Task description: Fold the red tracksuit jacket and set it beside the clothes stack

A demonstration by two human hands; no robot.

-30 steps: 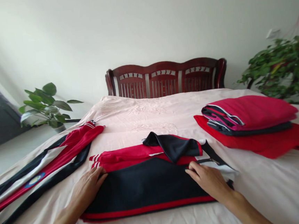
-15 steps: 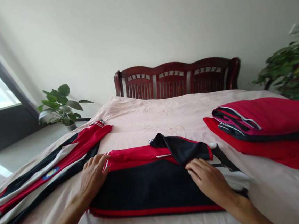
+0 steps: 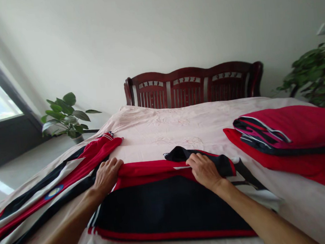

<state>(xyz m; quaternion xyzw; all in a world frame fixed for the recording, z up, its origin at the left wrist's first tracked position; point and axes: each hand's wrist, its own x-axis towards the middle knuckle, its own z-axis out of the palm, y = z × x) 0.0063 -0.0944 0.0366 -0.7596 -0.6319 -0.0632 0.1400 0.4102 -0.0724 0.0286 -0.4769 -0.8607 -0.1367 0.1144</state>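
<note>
A red, black and white track jacket (image 3: 158,206) lies partly folded on the bed before me, with red piping along its near edge. At its far left corner, my left hand (image 3: 108,174) is closed on the red cloth. My right hand (image 3: 205,169) has its fingers curled on the far edge, closed on the cloth beside the folded-over black sleeve (image 3: 223,162). White and dark parts of the jacket stick out past my right forearm. What lies under my fingertips is hidden.
Another red, black and white garment with a round badge (image 3: 54,192) lies along the bed's left side. A stack of folded red clothes (image 3: 302,128) sits at the right. Beyond the pale bedspread (image 3: 152,138) stands a dark wooden headboard (image 3: 188,87). Potted plants (image 3: 67,113) flank the bed.
My right hand has moved away from me and slightly left, from the sleeve's near edge to the jacket's far edge. My left hand has shifted a little farther out at the corner.
</note>
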